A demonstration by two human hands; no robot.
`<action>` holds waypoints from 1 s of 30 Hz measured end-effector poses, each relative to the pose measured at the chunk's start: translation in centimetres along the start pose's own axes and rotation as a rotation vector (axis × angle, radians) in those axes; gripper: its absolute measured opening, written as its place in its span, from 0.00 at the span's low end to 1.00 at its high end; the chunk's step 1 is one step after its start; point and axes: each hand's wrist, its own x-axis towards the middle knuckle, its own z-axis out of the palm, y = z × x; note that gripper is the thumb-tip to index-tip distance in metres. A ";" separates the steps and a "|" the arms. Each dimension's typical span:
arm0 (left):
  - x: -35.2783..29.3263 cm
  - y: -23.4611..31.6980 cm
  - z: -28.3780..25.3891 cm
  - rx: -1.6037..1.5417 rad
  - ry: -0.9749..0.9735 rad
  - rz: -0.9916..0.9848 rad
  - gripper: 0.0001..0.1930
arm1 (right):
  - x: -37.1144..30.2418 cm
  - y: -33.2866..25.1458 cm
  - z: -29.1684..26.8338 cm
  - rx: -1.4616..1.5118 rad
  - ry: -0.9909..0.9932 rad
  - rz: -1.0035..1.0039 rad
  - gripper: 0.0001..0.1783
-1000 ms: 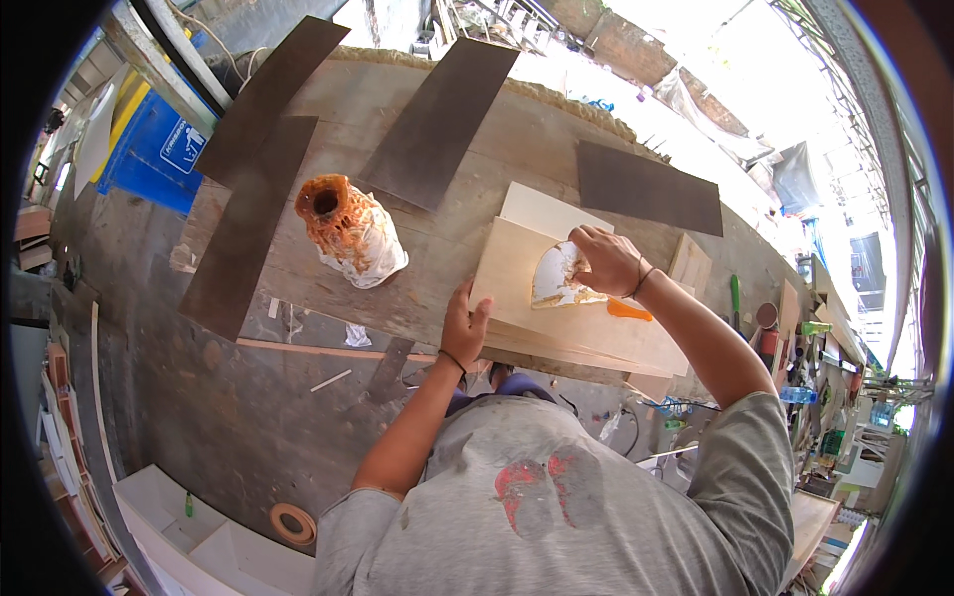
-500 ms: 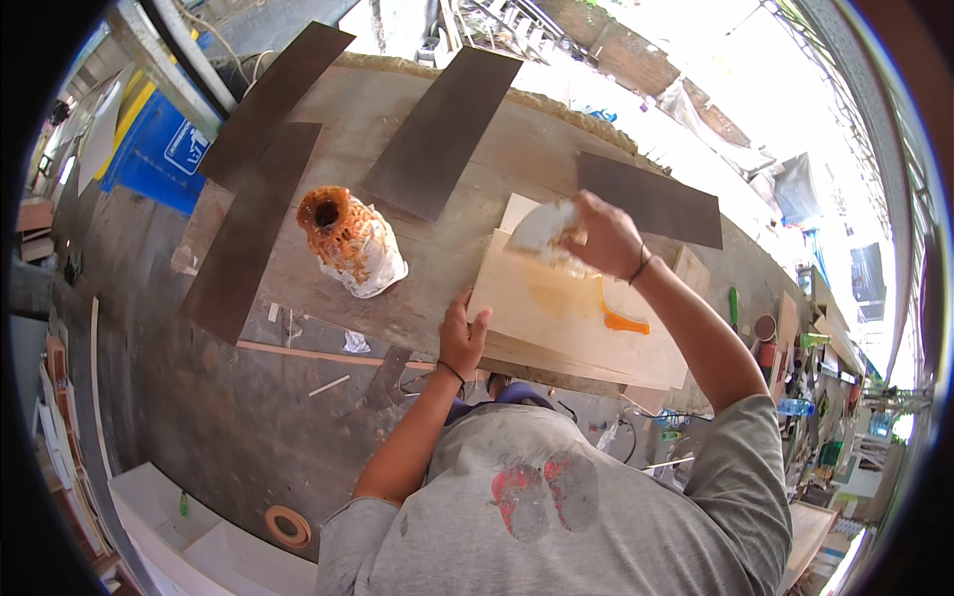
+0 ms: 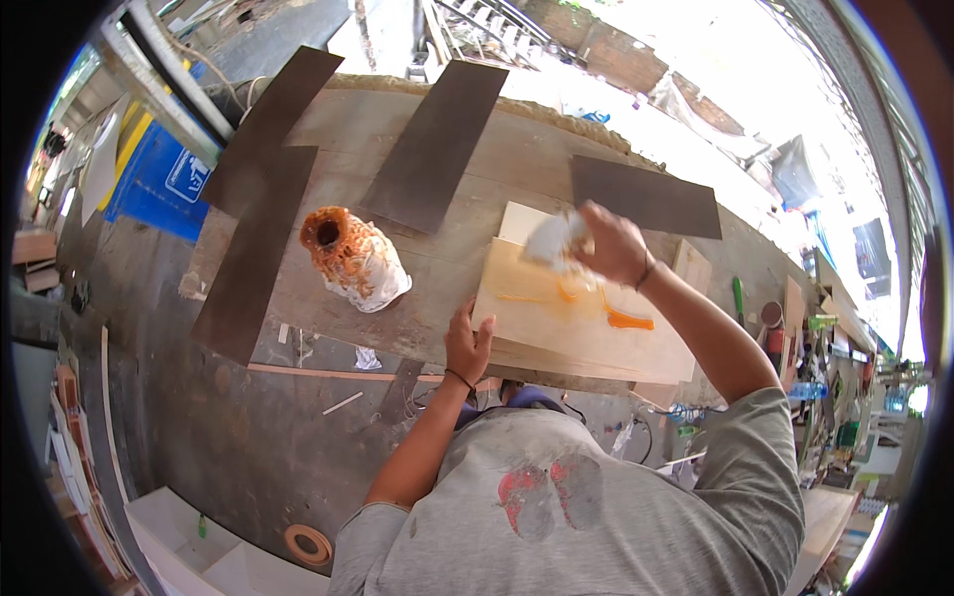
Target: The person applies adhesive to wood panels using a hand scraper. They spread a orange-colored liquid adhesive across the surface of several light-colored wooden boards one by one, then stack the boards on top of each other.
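Note:
A pale wooden board (image 3: 556,343) lies on the workbench in front of me, with a strip of orange glue (image 3: 629,320) and thinner yellowish smears on its upper face. My right hand (image 3: 614,246) grips a white, flat glue spreader (image 3: 550,241), blurred by motion, over the board's far part. At the board's near left corner, my left hand (image 3: 469,343) holds the edge, thumb apart from the fingers. Left of the board stands a bottle (image 3: 360,263), white below and caked with orange-brown dried glue around its open top.
Several dark brown thin panels (image 3: 437,149) lie across the workbench (image 3: 417,268), one of them (image 3: 646,196) just beyond my right hand. A blue bin (image 3: 159,189) stands past the left end. A tape roll (image 3: 308,544) and a white open box (image 3: 199,546) are at lower left.
My right hand and the spreader have moved slightly, and fresh orange streaks show on the board near them. My left hand stays at the edge. The whole view has shifted a little.

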 end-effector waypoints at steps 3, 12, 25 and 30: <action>0.3 -0.3 0.0 0.023 -0.017 0.013 0.22 | -3.5 1.1 2.2 0.004 -0.170 0.093 0.24; 0.2 -0.7 0.1 -0.003 -0.014 -0.012 0.21 | -4.4 6.0 -0.5 -0.052 0.079 0.130 0.21; -0.3 -1.8 0.0 0.019 -0.001 -0.059 0.23 | -11.3 10.6 -0.9 0.004 0.049 0.207 0.22; -0.1 -1.0 0.2 -0.050 -0.051 -0.105 0.25 | -12.2 13.7 0.1 -0.065 0.146 0.252 0.21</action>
